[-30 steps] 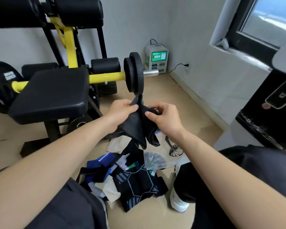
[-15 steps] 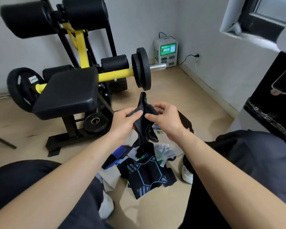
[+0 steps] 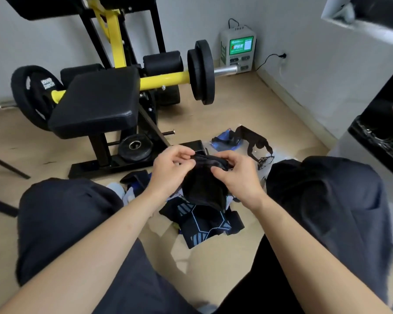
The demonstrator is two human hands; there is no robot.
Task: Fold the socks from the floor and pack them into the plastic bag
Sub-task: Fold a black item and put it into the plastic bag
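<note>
Black sock (image 3: 204, 186), raised upright a moment ago, now hangs lower, pinched at its cuff by left hand (image 3: 171, 168) and right hand (image 3: 234, 175); folding looks underway above the pile (image 3: 200, 225).

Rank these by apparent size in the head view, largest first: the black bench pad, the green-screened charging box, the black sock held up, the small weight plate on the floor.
1. black bench pad
2. black sock, nearer the camera
3. charging box
4. small weight plate, near the box's size; unsure
</note>
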